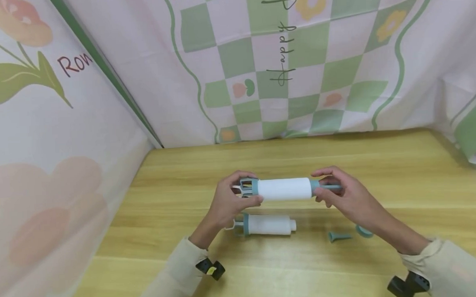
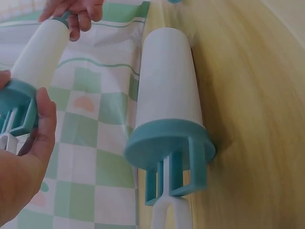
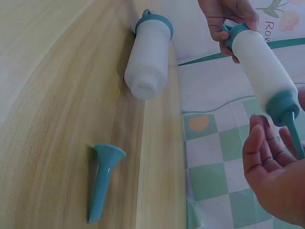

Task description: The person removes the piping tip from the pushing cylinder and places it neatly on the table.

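Held level over the table is a pastry syringe (image 1: 284, 189), a white barrel with a teal handle end and a teal nozzle cap (image 3: 282, 106). My left hand (image 1: 229, 197) grips its teal handle end, fingers behind and thumb in front on the barrel. At the other end my right hand (image 1: 341, 188) has its thumb at the teal cap's collar, with loosely curled fingers around the long nozzle (image 3: 294, 133). A second white pastry syringe (image 1: 269, 224) lies on the table below, its teal handle end (image 2: 169, 143) to the left and its bare spout (image 3: 144, 87) to the right.
A loose teal nozzle (image 1: 339, 236) lies on the wooden table (image 1: 267, 271), right of the lying syringe. A round teal part (image 1: 364, 231) sits beside it, partly behind my right forearm. Patterned cloth walls (image 1: 242, 55) rise behind and at the left.
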### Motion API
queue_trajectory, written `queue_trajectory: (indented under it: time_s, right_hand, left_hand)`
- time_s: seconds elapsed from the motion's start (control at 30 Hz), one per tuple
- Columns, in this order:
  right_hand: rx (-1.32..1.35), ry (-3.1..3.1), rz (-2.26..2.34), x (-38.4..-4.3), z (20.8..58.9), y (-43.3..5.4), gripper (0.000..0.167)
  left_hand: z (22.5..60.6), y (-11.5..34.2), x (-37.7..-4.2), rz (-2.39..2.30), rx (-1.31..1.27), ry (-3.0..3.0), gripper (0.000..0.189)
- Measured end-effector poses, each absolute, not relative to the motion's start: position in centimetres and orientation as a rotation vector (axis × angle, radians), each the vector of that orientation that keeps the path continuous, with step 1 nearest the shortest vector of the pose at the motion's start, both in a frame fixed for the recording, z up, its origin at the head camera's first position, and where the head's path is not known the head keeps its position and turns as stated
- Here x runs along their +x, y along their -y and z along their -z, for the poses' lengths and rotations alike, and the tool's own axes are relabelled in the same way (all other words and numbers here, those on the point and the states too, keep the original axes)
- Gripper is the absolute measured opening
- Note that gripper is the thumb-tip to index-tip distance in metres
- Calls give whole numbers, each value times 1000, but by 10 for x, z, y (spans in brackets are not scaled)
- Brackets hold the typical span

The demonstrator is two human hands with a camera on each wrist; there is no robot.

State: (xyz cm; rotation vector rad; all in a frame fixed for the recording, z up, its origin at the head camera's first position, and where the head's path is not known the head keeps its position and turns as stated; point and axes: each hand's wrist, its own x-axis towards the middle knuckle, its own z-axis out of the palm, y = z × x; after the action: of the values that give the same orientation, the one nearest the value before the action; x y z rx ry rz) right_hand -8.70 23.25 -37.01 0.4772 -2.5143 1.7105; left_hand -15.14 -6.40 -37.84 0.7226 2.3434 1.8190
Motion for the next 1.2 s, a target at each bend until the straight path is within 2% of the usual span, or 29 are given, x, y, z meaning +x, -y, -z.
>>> queue_trajectory:
  time_s: [0.2,0.47,1.2]
  right_hand:
    - [383,2579,-1601,-86,367,-236,35]
    - [297,2590,-1694,-86,366,-237,33]
    - [366,2529,-1662,-86,372,-236,24]
  left_hand:
    - [379,64,-153,-1822,747,-2356,41]
    - [380,63,-152,-1851,767,-2338,42]
    - [383,62,-152,-1854,737,-2336,42]
